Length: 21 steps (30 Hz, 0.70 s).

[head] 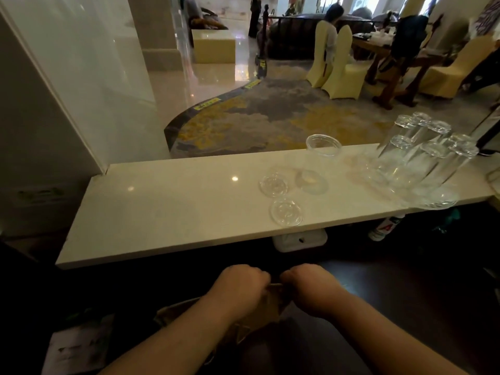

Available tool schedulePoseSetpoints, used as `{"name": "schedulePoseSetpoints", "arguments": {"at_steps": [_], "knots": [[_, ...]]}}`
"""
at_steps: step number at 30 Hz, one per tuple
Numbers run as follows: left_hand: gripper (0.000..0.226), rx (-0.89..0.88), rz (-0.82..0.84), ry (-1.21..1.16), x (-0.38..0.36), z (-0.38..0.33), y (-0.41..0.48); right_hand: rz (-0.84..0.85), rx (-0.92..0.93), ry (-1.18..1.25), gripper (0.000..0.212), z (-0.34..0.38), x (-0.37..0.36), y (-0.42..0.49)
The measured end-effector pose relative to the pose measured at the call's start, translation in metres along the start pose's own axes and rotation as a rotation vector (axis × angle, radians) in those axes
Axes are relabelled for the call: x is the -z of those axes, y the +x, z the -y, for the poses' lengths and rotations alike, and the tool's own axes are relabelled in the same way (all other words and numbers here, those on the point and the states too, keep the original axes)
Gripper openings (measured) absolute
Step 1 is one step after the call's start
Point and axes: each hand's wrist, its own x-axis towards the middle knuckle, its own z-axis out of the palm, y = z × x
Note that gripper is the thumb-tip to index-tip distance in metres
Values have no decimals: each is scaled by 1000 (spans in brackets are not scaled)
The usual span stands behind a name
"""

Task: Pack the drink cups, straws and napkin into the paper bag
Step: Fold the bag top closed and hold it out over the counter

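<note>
A brown paper bag (270, 311) sits low in front of me, below the counter, mostly hidden in shadow and behind my arms. My left hand (240, 282) and my right hand (311, 286) are both closed on its top edge, knuckles nearly touching. On the white counter (162, 201) an upright clear plastic cup (316, 163) stands open-topped. Two clear flat lids lie beside it, one (273, 184) to its left and one (286, 212) near the front edge. No straws or napkin are visible.
Several tall clear glasses (422, 158) stand upside down at the counter's right end. A white box (299, 239) and a bottle (384, 227) sit under the counter. A glass panel (89, 77) rises at the left. Beyond are carpet, covered chairs and seated people.
</note>
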Motion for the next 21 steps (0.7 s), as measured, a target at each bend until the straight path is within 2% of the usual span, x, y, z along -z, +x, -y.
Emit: {"name": "schedulePoseSetpoints", "arguments": {"at_steps": [4,7,10,14,21], "knots": [[32,130,68,6,-9,70,-42,6,-18,6,13,-14,4,0],[27,224,63,-65,-14,110,-79,5,-41,12,12,-13,6,1],[13,265,60,-155,-18,122,-95,9,-42,28,11,-11,9,2],[20,271,-2,-176,-8,127,-101,-26,-39,10,13,-3,26,2],[18,273,-105,-106,50,143,-112,-70,-36,-18,14,15,80,3]]}}
